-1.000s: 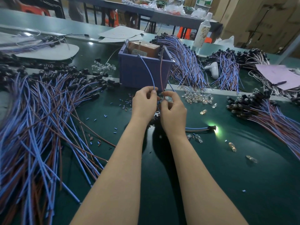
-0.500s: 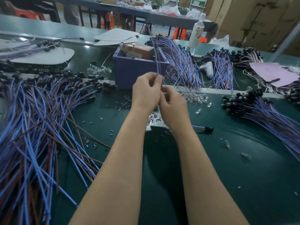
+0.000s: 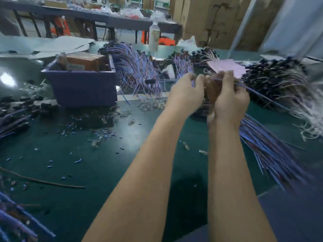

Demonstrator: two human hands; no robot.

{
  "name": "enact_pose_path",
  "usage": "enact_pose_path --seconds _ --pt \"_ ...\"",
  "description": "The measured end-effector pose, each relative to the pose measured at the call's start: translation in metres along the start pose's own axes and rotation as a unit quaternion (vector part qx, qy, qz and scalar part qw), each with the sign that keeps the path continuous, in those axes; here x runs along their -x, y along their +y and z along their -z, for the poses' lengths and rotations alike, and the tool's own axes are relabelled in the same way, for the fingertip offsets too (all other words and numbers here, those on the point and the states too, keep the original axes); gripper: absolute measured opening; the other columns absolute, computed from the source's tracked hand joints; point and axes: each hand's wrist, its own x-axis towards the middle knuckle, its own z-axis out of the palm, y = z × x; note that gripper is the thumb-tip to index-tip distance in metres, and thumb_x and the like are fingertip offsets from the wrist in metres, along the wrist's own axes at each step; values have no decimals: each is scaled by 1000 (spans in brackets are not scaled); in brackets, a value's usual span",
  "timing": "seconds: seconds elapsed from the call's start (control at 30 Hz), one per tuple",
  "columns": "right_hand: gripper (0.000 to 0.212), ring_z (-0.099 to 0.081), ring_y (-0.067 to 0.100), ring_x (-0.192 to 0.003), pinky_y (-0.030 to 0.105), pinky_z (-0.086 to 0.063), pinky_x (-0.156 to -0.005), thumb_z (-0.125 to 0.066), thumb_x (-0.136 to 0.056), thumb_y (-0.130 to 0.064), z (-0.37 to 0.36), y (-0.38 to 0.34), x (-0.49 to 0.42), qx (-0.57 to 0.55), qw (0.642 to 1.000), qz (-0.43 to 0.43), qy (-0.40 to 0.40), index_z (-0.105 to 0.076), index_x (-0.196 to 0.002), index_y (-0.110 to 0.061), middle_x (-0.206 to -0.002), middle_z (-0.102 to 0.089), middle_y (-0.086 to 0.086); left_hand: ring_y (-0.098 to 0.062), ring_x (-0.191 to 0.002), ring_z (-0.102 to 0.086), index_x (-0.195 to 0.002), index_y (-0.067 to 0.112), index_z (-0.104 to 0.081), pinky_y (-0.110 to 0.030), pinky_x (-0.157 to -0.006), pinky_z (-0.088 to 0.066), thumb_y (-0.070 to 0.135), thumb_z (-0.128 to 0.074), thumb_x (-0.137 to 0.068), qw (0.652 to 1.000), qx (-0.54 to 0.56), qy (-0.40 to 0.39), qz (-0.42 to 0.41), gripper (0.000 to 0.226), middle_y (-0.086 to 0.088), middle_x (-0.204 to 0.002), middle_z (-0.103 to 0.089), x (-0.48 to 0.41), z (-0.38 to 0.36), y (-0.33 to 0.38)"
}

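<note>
Right hand [image 3: 230,100] fingers curl round a blue wire [image 3: 253,92], held up above the green table [image 3: 104,163]; left hand [image 3: 185,95] fingers too blurred to tell; the label on the box [image 3: 87,60] in the purple bin [image 3: 83,86] is unreadable.

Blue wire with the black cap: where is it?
Head view, right of centre: the blue wire is held up by the left hand and right hand above the green table, its black cap pointing left toward the purple bin.
</note>
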Motion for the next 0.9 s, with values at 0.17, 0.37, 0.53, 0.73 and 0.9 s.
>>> enact_pose_path --seconds 0.17,0.37,0.53,0.73,0.9 --pt "30 -62 7 -48 22 -56 -58 -52 -97 -17 51 4 -21 -34 990 -44 126 -59 -70 -7 -49 -64 -4 -25 -94 -63 -102 3 -65 -29 -85 -48 13 -49 -97 997 64 34 -25 20 -12 -101 -69 -20 -62 3" --pt "37 -57 5 -37 16 -50 -44 -47 -100 -26 107 25 -44 -82 959 -182 202 -55 -68 -8 -42 -59 -5 -28 -94 -61 -106 11 -60 -30 -76 -44 16 -52 -94 996 -75 -31 -45 15 -10 -102 -67 -39 -125 -4" --pt "32 -66 15 -58 26 -54 -78 -39 -102 -17 121 40 -60 -215 918 -250 220 -52 -76 -3 -71 -65 11 -34 -103 -58 -114 9 -50 -36 -82 -43 21 -57 -92 989 -129 -72 31 25 -14 -113 -62 -45 -150 -38" --pt "19 -62 21 -105 29 -53 -91 -40 -100 -9 114 44 -58 -137 927 -253 241 -54 -109 1 -96 -61 10 -24 -103 -60 -106 9 -64 -21 -79 -39 19 -48 -94 992 -41 -99 70 22 -9 -108 -67 -44 -148 -54" --pt "25 -64 12 -62 21 -56 -63 -39 -98 -6 79 45 -45 -129 939 -257 189 -56 -80 -8 -71 -64 5 -28 -93 -66 -92 10 -66 -39 -88 -52 17 -49 -94 996 68 -10 51 18 -10 -94 -71 -37 -100 -44"
